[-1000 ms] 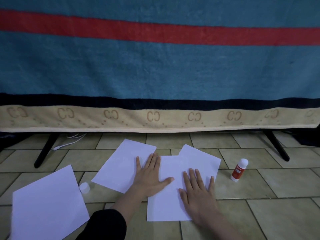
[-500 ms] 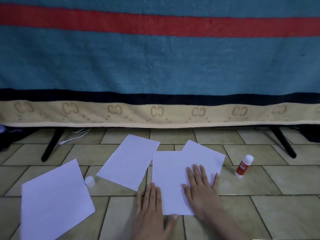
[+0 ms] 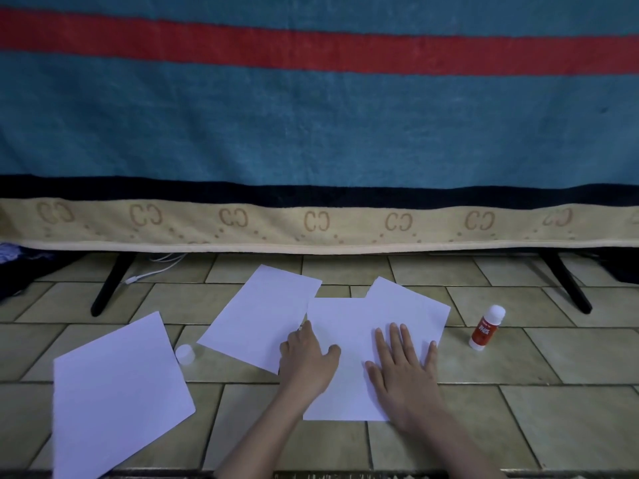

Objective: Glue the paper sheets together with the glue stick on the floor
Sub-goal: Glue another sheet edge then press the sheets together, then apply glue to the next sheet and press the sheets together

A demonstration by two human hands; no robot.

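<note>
Two overlapping white sheets [image 3: 349,316] lie on the tiled floor in front of me. My right hand [image 3: 401,371] rests flat on them with fingers spread. My left hand [image 3: 307,357] sits at their left edge, fingers curled at the border with a third sheet [image 3: 256,316]. A fourth sheet [image 3: 117,392] lies apart at the lower left. The red-and-white glue stick [image 3: 485,328] stands upright and uncapped to the right of the papers, touched by neither hand. Its white cap [image 3: 185,354] sits between the left sheets.
A blue, red and beige blanket [image 3: 311,133] hangs across the back, over a stand with black legs [image 3: 110,285] at left and right. A white cable [image 3: 152,269] lies under it. Dark cloth [image 3: 20,267] sits far left.
My left hand went from the papers down to the floor tiles, then back up to the sheets' left edge with its fingers curled. My right hand stayed flat on the overlapped sheets.
</note>
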